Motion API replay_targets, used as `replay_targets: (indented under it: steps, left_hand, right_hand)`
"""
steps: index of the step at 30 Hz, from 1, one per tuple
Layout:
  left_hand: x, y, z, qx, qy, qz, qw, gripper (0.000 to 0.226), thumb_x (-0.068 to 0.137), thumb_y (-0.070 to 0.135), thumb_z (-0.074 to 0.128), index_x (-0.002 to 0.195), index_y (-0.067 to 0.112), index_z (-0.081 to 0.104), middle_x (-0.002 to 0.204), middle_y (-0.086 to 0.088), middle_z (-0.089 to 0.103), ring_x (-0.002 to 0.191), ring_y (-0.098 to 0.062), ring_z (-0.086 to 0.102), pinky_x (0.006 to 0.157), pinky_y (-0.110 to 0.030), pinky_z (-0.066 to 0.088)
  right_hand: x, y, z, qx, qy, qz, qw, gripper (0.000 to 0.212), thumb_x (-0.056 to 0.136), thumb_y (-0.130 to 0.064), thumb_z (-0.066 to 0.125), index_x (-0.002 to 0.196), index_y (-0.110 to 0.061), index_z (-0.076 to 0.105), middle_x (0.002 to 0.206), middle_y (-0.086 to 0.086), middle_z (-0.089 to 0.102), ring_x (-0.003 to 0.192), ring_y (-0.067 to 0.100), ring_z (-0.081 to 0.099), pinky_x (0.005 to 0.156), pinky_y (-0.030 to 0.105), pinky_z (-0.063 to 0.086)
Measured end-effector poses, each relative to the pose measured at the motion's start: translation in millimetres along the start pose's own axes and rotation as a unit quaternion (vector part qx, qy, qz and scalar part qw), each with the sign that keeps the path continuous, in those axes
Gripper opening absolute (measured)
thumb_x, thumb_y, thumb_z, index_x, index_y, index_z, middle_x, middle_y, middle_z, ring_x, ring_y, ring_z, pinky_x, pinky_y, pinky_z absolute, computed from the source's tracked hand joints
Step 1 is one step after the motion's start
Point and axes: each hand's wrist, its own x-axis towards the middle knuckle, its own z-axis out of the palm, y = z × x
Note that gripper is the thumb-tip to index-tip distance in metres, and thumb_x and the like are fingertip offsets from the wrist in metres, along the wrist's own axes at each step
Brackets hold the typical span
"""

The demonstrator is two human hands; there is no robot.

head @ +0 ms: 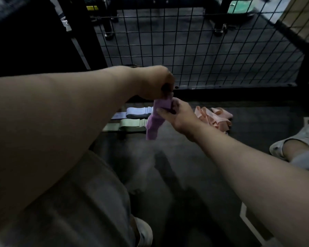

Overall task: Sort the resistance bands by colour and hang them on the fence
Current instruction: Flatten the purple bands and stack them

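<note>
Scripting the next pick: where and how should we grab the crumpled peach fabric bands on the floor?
Pinch a raised fold of the crumpled peach fabric bands, coming straight down from above. The heap lies loose on the dark floor with folds sticking up, so a side approach would likely just push it along.
</note>
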Motion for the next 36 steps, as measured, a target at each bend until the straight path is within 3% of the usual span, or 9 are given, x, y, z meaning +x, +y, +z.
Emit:
replay_targets:
  steps: [6,9,13,17,21,27,31,34,36]
  left_hand:
    - [-29.5,-33.1,-29.8,-0.069,0.080,-0.057,0.993,0.025,0.086,0.028,0.074,0.109,0.020,0.069,0.099,0.002,0.067,0.089,-0.018,0.061,0.079,-0.029,0.048]
    - [-44.2,-44.8,-30.4,-0.110,0.103,-0.085,0.985,0.024,0.085,0.025,0.074,0.108,0.017,0.070,0.098,0.000,0.067,0.090,-0.019,0.062,0.078,-0.028,0.047]
    - [-64.2,-61.5,-24.3,-0.165,0.130,-0.136,0.968,0.015,0.086,0.020,0.071,0.101,0.014,0.071,0.094,-0.003,0.069,0.085,-0.019,0.064,0.077,-0.029,0.053]
    - [-84.3,-71.0,-28.0,-0.262,0.153,-0.162,0.939,0.014,0.086,0.010,0.072,0.099,0.015,0.071,0.085,0.000,0.068,0.076,-0.014,0.064,0.070,-0.023,0.054]
    - [-110.0,-69.7,-44.7,-0.370,0.192,-0.142,0.898,0.015,0.085,0.000,0.072,0.086,0.014,0.068,0.079,-0.002,0.068,0.066,-0.011,0.064,0.063,-0.018,0.056]
    - [-153.3,-74.7,-65.1,-0.427,0.225,-0.126,0.867,0.011,0.087,-0.001,0.069,0.087,0.009,0.067,0.090,-0.017,0.070,0.079,-0.024,0.065,0.090,-0.049,0.054]
    - [-178.7,-85.5,-67.2,-0.462,0.237,-0.139,0.843,0.015,0.088,-0.009,0.064,0.086,0.006,0.064,0.086,-0.017,0.066,0.069,-0.018,0.065,0.074,-0.032,0.058]
    - [-181.4,-97.2,-49.6,-0.497,0.233,-0.172,0.818,0.012,0.089,-0.007,0.065,0.088,0.005,0.063,0.089,-0.020,0.068,0.082,-0.029,0.067,0.086,-0.042,0.058]
    - [-175.7,-107.1,-27.9,-0.498,0.212,-0.201,0.817,0.009,0.089,-0.002,0.067,0.096,0.004,0.064,0.097,-0.022,0.069,0.090,-0.032,0.069,0.091,-0.044,0.057]
  right_hand:
    - [-4.6,13.8,7.3,-0.051,-0.042,0.027,0.997,0.019,0.092,-0.016,0.069,0.110,-0.012,0.064,0.094,0.001,0.072,0.079,0.005,0.066,0.068,0.019,0.055]
    - [-6.0,18.4,11.2,-0.061,-0.061,0.022,0.996,0.012,0.091,-0.014,0.069,0.102,-0.012,0.065,0.093,0.007,0.074,0.081,0.012,0.068,0.070,0.027,0.056]
    - [-15.6,11.6,14.8,-0.092,-0.106,0.038,0.989,0.002,0.092,-0.019,0.069,0.092,-0.018,0.067,0.081,-0.003,0.068,0.073,0.006,0.059,0.064,0.024,0.050]
    - [-25.9,-18.8,8.1,-0.154,-0.137,0.024,0.978,0.016,0.092,-0.023,0.070,0.101,-0.011,0.067,0.090,-0.001,0.074,0.079,0.004,0.066,0.072,0.021,0.053]
    - [-35.2,-58.8,-0.4,-0.200,-0.142,0.015,0.969,0.014,0.089,-0.021,0.074,0.099,-0.015,0.066,0.093,0.004,0.077,0.089,0.022,0.073,0.080,0.038,0.058]
    - [-69.0,-85.5,-1.2,-0.263,-0.154,0.047,0.951,0.032,0.078,-0.029,0.083,0.104,-0.014,0.070,0.099,0.007,0.075,0.092,0.019,0.072,0.087,0.047,0.058]
    - [-81.6,-92.0,-5.0,-0.328,-0.205,0.078,0.919,0.031,0.082,-0.038,0.079,0.106,-0.021,0.070,0.098,0.003,0.075,0.091,0.020,0.072,0.084,0.049,0.059]
    - [-72.2,-80.4,-15.7,-0.368,-0.186,0.067,0.909,0.042,0.077,-0.059,0.074,0.097,-0.023,0.068,0.093,0.010,0.071,0.080,0.025,0.068,0.078,0.056,0.054]
    - [-53.7,-67.1,-25.8,-0.422,-0.177,0.055,0.888,0.041,0.078,-0.063,0.068,0.096,-0.027,0.066,0.091,0.003,0.070,0.083,0.023,0.067,0.080,0.053,0.054]
